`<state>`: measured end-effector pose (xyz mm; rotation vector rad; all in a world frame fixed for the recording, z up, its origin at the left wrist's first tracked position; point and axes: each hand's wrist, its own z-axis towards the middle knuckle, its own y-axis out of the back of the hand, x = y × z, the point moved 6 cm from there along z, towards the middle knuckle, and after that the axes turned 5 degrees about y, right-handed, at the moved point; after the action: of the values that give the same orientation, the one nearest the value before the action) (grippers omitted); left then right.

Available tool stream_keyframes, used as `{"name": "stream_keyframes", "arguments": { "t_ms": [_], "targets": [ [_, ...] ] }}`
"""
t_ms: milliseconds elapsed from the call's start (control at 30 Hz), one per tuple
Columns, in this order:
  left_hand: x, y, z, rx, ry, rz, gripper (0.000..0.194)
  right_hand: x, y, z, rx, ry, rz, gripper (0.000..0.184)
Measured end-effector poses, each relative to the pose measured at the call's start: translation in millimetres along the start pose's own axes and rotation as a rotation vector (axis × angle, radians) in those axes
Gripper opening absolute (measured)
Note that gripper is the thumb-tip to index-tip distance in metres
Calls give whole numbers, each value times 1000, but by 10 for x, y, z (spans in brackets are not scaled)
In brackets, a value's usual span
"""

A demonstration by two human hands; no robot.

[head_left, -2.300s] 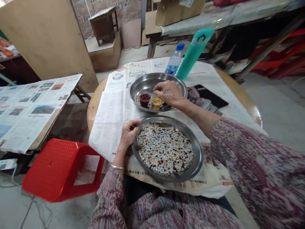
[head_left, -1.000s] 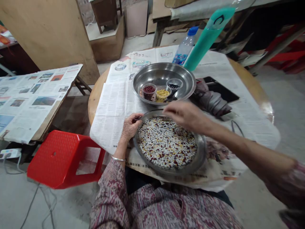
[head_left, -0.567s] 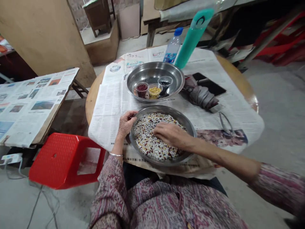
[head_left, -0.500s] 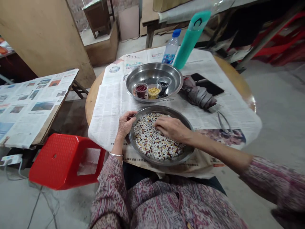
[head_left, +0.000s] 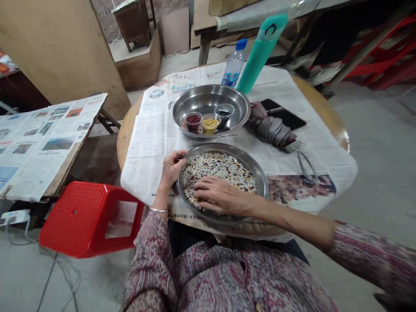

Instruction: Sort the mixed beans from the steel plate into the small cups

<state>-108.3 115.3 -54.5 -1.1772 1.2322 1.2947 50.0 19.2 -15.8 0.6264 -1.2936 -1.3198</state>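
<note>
A round metal basin [head_left: 264, 184] near the front of the table holds a mix of white grains with red, yellow and dark beans [head_left: 224, 169]. My left hand [head_left: 173, 168] grips the basin's left rim, thumb and fingers closed on it. Over the lower left of the mix lies my right hand [head_left: 221, 195], palm down, its fingers spread and touching the grains. Behind stands a second metal bowl [head_left: 185, 102] with three clear cups inside: red beans [head_left: 193, 121], yellow beans [head_left: 210, 124] and black beans [head_left: 223, 113].
Newspaper [head_left: 146, 143] covers the round table. A blue-capped bottle [head_left: 234, 65] and a teal bottle [head_left: 261, 54] stand at the back. On the right lie a folded umbrella [head_left: 273, 130] and a dark tablet [head_left: 286, 116]. A red stool [head_left: 74, 216] stands left.
My right hand has moved left and toward me across the grains, and its fingers have opened from a bunched shape. My left hand stays on the rim.
</note>
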Motion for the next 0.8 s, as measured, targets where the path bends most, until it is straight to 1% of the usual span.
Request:
{"name": "stream_keyframes", "arguments": {
  "t_ms": [33, 100, 200, 267, 333, 367, 433, 500, 567, 633, 700, 733, 800],
  "targets": [
    [-1, -5, -1, 7, -5, -4, 26, -34, 24, -83, -4, -7, -5, 20],
    [-1, -11, -1, 14, -16, -12, 25, -215, 115, -258, -57, -83, -54, 21],
    [11, -3, 2, 4, -20, -9, 25, -606, 281, -474, -196, -286, -148, 24],
    [26, 4, 9, -5, -15, -2, 26, -801, 340, -535, -257, -432, -218, 26],
    [38, 9, 16, -8, -9, 1, 26, -851, 322, -494, -256, -519, -274, 30],
    [41, 10, 18, -8, -7, 0, 26, -815, 287, -439, -238, -525, -287, 32],
    [41, 11, 19, -8, -8, -1, 26, -637, 193, -299, -194, -466, -273, 32],
    [35, 10, 16, -4, -15, 2, 26, -370, 106, -186, -162, -348, -222, 29],
    [29, 9, 10, -3, -24, 12, 26, -106, 42, -151, -130, -222, -148, 24],
    [28, 10, 7, -5, -32, 17, 26, 79, 6, -197, -90, -117, -67, 21],
    [35, 6, 8, 0, -34, 8, 27, 133, -1, -295, -49, -52, -20, 19],
    [40, 3, 9, 4, -31, 1, 27, 104, 13, -354, -41, -37, -22, 20],
    [50, -2, 13, 9, -21, -8, 28, -56, 81, -472, -63, -64, -70, 23]
  ]
}}
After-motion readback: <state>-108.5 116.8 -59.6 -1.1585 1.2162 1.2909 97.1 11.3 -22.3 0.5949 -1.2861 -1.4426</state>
